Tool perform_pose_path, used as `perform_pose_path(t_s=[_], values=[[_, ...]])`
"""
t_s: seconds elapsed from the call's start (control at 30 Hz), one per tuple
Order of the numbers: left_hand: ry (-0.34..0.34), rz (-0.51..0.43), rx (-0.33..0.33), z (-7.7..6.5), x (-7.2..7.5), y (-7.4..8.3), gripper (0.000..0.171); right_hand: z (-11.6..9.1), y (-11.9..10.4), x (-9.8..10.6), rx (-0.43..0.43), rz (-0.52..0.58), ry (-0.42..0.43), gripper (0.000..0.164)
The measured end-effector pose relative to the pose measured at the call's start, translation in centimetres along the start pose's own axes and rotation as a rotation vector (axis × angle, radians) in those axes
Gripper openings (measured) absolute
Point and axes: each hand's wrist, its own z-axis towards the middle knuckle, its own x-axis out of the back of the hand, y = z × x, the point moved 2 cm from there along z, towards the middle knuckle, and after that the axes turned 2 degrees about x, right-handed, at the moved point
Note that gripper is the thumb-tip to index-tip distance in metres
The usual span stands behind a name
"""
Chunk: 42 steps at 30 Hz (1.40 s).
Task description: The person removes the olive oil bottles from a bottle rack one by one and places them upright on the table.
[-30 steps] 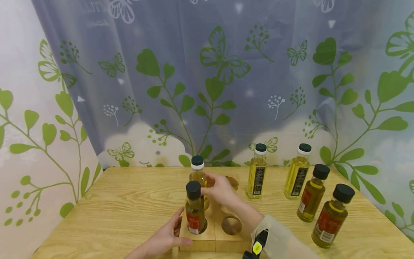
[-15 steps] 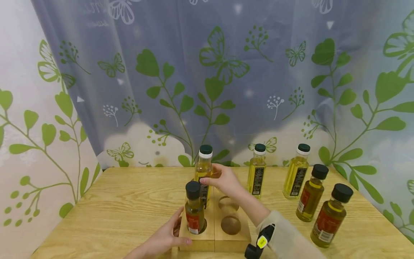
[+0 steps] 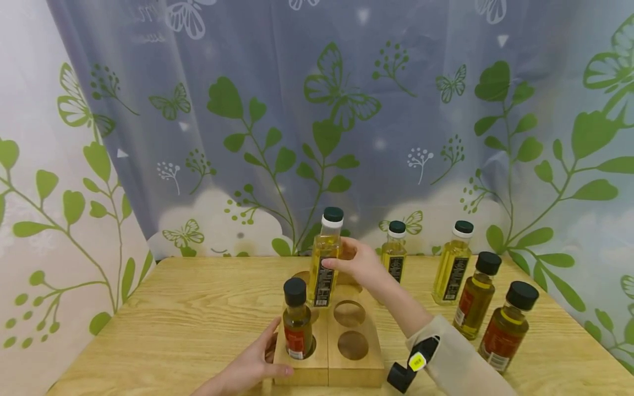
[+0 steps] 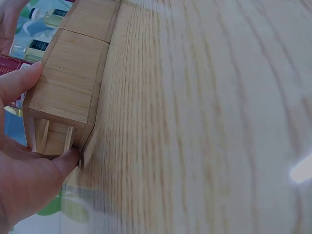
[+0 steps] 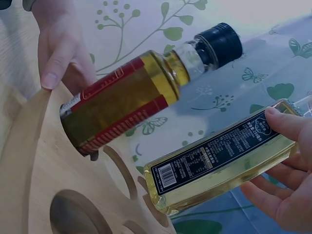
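Observation:
In the head view my right hand [image 3: 359, 264] grips a square oil bottle [image 3: 324, 258] with a dark green cap and black label. The bottle is upright, raised over the rear part of the wooden bottle rack [image 3: 342, 376]. The right wrist view shows thumb and fingers on opposite sides of its glass, its base close over the holes. My left hand [image 3: 255, 352] holds the rack at its front left corner, thumb on the front, fingers at the open end [image 4: 56, 136]. A round oil bottle [image 3: 297, 330] with black cap and red label stands in the front left hole.
To the right of the rack stand two square oil bottles, one partly behind my right forearm [image 3: 393, 258] and one farther right [image 3: 452, 269]. Two round red-labelled bottles, a farther one [image 3: 474, 302] and a nearer one [image 3: 505, 335], stand beside them. A patterned curtain [image 3: 277, 137] hangs behind the table.
My right hand has lifted the square bottle up and to the right, from behind the round bottle to above the rack. My left hand has stayed on the rack.

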Motion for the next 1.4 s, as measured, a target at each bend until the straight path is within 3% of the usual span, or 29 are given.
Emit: perform_pose_path(t_s=[0.2,0.5,0.77,1.2,1.4], values=[[-0.008,0.009,-0.016,-0.1,-0.1,0.1,0.100,-0.4,0.4,2.2,0.008,-0.064,0.006,0.084],[-0.008,0.005,-0.052,-0.1,-0.1,0.1,0.100,-1.5,1.1,5.8,0.013,-0.075,0.023,0.081],[-0.009,-0.010,-0.040,-0.1,0.0,-0.1,0.101,-2.8,2.0,8.4,-0.039,-0.111,0.027,0.090],[-0.020,-0.014,-0.040,-0.1,0.0,0.0,0.101,-4.3,4.9,10.4,-0.120,-0.251,0.050,0.103],[-0.016,0.001,-0.055,-0.1,0.0,-0.1,0.099,-4.9,6.4,10.4,-0.101,-0.261,0.040,0.097]])
